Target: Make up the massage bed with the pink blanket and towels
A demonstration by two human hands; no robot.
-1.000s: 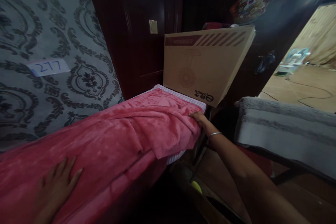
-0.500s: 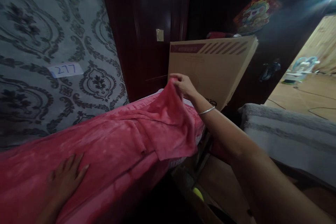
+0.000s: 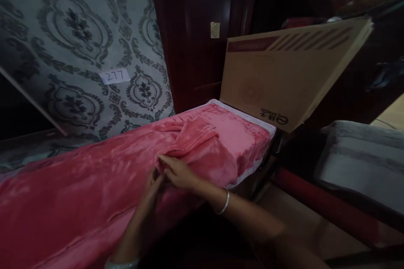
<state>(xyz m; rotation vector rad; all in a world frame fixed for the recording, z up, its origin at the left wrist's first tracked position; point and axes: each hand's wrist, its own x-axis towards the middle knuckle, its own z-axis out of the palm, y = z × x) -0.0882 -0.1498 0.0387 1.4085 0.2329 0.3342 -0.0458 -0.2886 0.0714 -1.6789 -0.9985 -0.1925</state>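
A pink plush blanket (image 3: 104, 176) covers a long narrow surface along the wall, its far part folded back in a rumpled heap. My right hand (image 3: 178, 172), with a silver bangle on the wrist, is closed in a pinch on a bit of the blanket near its front side. Close against it, my left hand (image 3: 151, 191) has its fingertips pressed together at the same spot, also on the cloth. The fold between the fingertips is partly hidden. At the far end, a smooth pink stretch with white striped trim (image 3: 243, 113) lies uncovered by the heap.
A large cardboard box (image 3: 268, 80) leans beyond the far end, before a dark red door (image 3: 198, 63). Patterned wallpaper (image 3: 75, 38) bears a paper label (image 3: 115, 76) reading 277. A grey-and-white fuzzy cover (image 3: 356, 164) lies over something at right, with a red bar (image 3: 322, 201) below.
My right hand has drawn the lifted blanket corner back toward me and lowered it. My left hand has left its flat rest and come to meet the right. The far end now shows.
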